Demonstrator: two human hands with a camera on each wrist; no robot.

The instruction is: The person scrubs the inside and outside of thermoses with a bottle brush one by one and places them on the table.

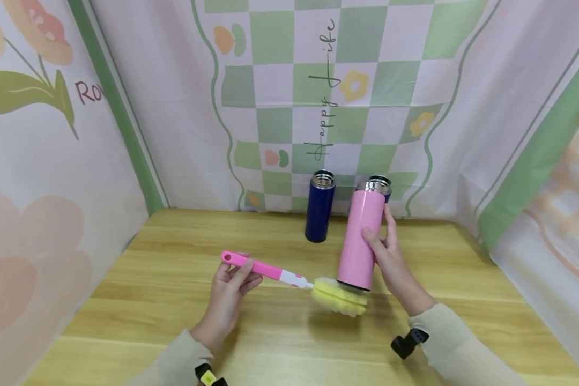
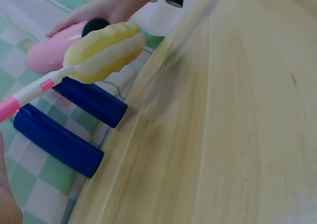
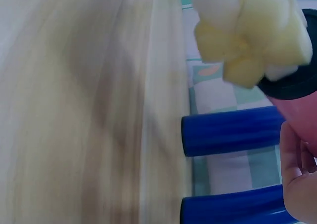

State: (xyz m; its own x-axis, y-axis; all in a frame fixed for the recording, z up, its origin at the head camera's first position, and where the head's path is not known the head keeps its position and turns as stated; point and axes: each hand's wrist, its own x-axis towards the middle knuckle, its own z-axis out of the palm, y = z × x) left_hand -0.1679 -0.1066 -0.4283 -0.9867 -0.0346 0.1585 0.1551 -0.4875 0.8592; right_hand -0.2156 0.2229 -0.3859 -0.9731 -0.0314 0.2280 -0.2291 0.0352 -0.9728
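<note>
My left hand [image 1: 229, 295] grips the pink handle of a bottle brush [image 1: 265, 269]. Yellow and white sponge [image 2: 104, 53] forms its head, which points right. The fingers and thumb of my right hand [image 1: 398, 268] wrap the right side of a pink thermos flask [image 1: 361, 238]. Held slightly tilted above the table, the flask has its shiny steel neck uppermost and its dark base low. The sponge head overlaps that dark base in the head view and lies close beside it in the right wrist view.
A dark blue flask [image 1: 320, 214] without a lid stands upright at the back of the wooden table [image 1: 173, 300]. Another blue flask [image 3: 230, 132] stands to its right, mostly hidden behind the pink one in the head view. A checked curtain [image 1: 270, 86] hangs behind.
</note>
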